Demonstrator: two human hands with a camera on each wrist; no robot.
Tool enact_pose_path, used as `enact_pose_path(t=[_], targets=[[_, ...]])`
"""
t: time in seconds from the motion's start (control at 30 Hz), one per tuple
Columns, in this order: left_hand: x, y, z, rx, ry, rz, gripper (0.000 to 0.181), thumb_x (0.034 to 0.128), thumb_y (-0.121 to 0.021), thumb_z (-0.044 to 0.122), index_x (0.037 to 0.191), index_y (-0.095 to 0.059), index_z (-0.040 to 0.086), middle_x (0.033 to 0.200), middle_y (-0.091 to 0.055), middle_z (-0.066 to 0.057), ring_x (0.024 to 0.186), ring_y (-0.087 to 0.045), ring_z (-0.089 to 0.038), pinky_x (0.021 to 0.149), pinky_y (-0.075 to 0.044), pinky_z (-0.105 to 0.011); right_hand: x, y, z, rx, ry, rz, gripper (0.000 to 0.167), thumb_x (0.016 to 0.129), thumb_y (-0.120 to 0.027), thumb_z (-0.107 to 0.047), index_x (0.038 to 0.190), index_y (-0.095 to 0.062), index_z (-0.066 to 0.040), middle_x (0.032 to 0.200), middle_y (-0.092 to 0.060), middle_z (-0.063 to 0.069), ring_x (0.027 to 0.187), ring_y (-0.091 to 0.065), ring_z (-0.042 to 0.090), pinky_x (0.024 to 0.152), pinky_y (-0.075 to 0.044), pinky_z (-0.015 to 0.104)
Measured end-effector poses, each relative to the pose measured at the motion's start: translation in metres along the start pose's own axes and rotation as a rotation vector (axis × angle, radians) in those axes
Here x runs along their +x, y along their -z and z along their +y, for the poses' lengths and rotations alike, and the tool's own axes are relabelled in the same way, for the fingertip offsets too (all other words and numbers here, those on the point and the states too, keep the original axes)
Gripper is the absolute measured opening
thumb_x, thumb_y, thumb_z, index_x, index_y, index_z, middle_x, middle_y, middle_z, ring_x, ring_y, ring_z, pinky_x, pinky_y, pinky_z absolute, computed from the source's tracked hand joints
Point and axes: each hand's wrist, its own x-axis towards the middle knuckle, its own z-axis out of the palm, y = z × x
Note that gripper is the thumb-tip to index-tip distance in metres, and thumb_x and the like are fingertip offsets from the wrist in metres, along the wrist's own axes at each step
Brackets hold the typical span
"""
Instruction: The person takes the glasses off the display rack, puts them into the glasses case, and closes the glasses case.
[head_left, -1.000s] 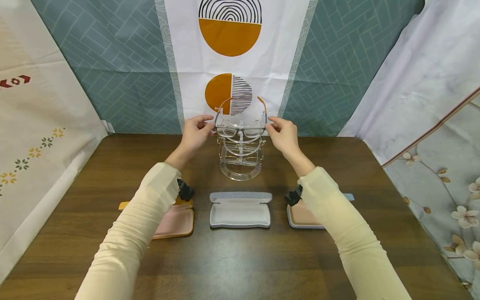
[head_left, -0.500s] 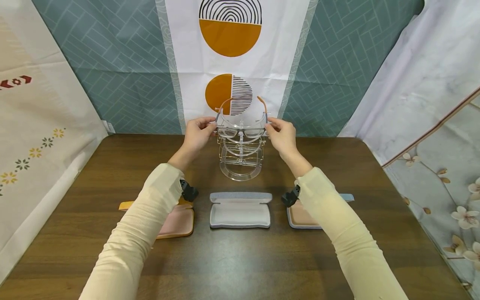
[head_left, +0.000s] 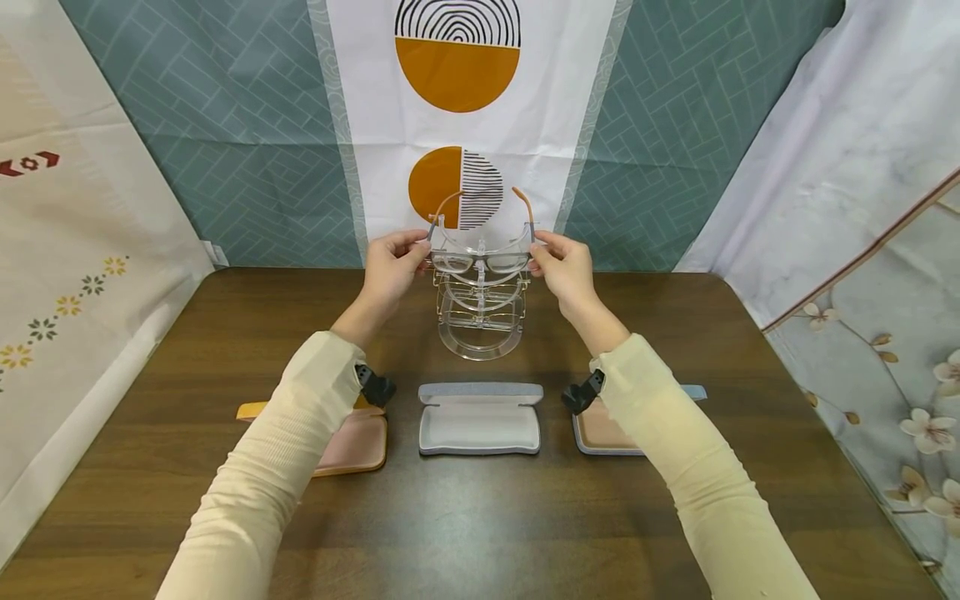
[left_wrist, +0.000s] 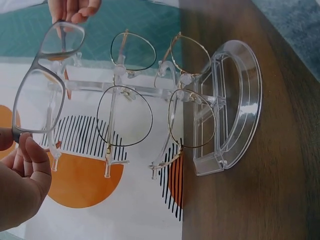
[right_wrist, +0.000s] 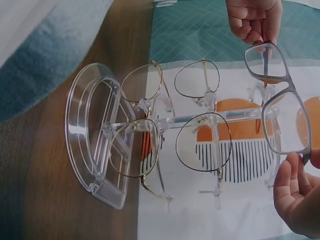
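Near tabletop's far edge (head_left: 637, 276), 2 hands (head_left: 392, 268) (head_left: 564, 271) pinch grey glasses (right_wrist: 289, 84).

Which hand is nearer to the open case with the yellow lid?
Left. The left hand grips the left end of the gray glasses, beyond the case; the right hand grips their right end, farther off rightward.
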Motion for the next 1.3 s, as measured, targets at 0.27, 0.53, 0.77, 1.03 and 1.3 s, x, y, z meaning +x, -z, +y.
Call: enact_pose_path(t=[0.27, 0.53, 0.77, 1.03, 1.3], targets=[[-0.007, 0.002, 0.003, -0.008, -0.032, -0.002, 0.027, 0.0875, -0.057, 0.001, 0.111, -0.059, -0.011, 0.071, -0.057, 0.001, 0.057, -0.052, -0.008, 0.054, -0.045, -0.017, -0.007, 0.002, -0.003, 0.03, 0.016, -0.02, 0.034, 0.09, -0.054, -0.002, 0.123, -0.053, 0.005, 0.094, -0.06, 0.021, 0.061, -0.057, 0.007, 0.06, -0.049, 0.017], [-0.016, 0.003, 0.005, -0.035, -0.055, 0.003, 0.025, 0.0867, -0.057, 0.0, 0.109, -0.06, -0.012, 0.068, -0.056, 0.0, 0.056, -0.051, -0.009, 0.054, -0.046, -0.018, -0.015, 0.005, -0.004, 0.052, 0.036, -0.02, 0.034, 0.09, -0.055, -0.002, 0.122, -0.053, 0.006, 0.086, -0.06, 0.01, 0.061, -0.057, 0.008, 0.062, -0.049, 0.018], [-0.025, 0.003, 0.006, -0.108, -0.048, 0.013, 0.026, 0.0863, -0.058, -0.001, 0.109, -0.059, -0.013, 0.069, -0.057, -0.001, 0.055, -0.051, -0.008, 0.054, -0.046, -0.019, -0.025, 0.007, -0.006, 0.05, 0.065, -0.036, 0.034, 0.09, -0.054, -0.002, 0.124, -0.052, 0.005, 0.082, -0.058, 0.009, 0.064, -0.057, 0.009, 0.063, -0.049, 0.019], [-0.034, 0.003, 0.007, -0.13, -0.042, 0.023, 0.026, 0.0857, -0.058, -0.002, 0.11, -0.059, -0.012, 0.066, -0.057, 0.002, 0.054, -0.051, -0.008, 0.054, -0.046, -0.02, -0.034, 0.009, -0.007, 0.078, 0.093, -0.041, 0.035, 0.089, -0.054, 0.0, 0.123, -0.052, 0.007, 0.077, -0.057, 0.003, 0.062, -0.057, 0.009, 0.063, -0.05, 0.02], [-0.047, 0.001, 0.009, -0.188, -0.037, 0.034, 0.025, 0.0855, -0.056, -0.005, 0.109, -0.058, -0.014, 0.064, -0.058, 0.005, 0.053, -0.05, -0.007, 0.053, -0.045, -0.019, -0.044, 0.011, -0.006, 0.099, 0.114, -0.046, 0.035, 0.089, -0.056, -0.002, 0.123, -0.052, 0.007, 0.076, -0.06, 0.004, 0.062, -0.058, 0.009, 0.064, -0.05, 0.021]])
